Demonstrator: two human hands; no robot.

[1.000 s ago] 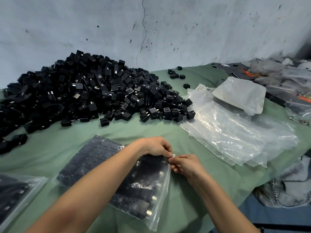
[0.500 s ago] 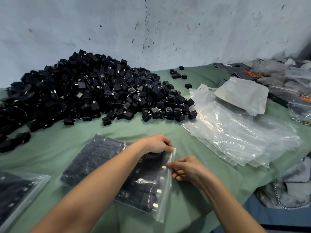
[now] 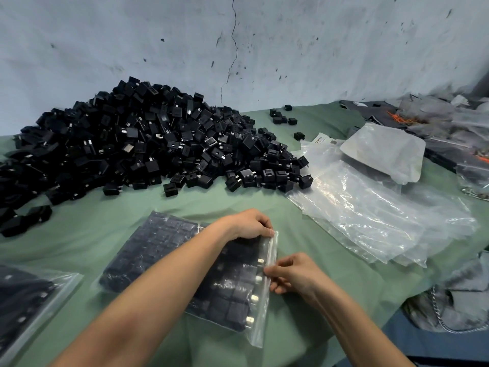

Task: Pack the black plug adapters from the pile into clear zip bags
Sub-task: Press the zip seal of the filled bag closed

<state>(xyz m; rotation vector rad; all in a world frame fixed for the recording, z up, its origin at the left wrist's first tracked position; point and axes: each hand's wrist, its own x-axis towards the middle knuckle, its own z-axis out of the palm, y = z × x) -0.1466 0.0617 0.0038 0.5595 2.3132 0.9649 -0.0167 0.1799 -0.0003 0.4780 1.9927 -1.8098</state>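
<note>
A clear zip bag (image 3: pixel 164 250) filled with rows of black plug adapters lies flat on the green cloth in front of me. My left hand (image 3: pixel 251 225) pinches the far end of its zip strip. Lower down the same strip, my right hand (image 3: pixel 293 274) pinches the seal between thumb and fingers. A big pile of loose black plug adapters (image 3: pixel 137 144) lies behind the bag against the wall. My left forearm covers part of the bag.
A stack of empty clear zip bags (image 3: pixel 370 207) lies at the right. Another filled bag (image 3: pixel 29 295) sits at the lower left. A few stray adapters (image 3: pixel 283 119) lie behind the pile. Grey clutter and plastic (image 3: pixel 449 123) fill the far right; the table edge drops off at lower right.
My right hand has slid along the zip strip toward me, away from my left hand, which stays at the strip's far end.
</note>
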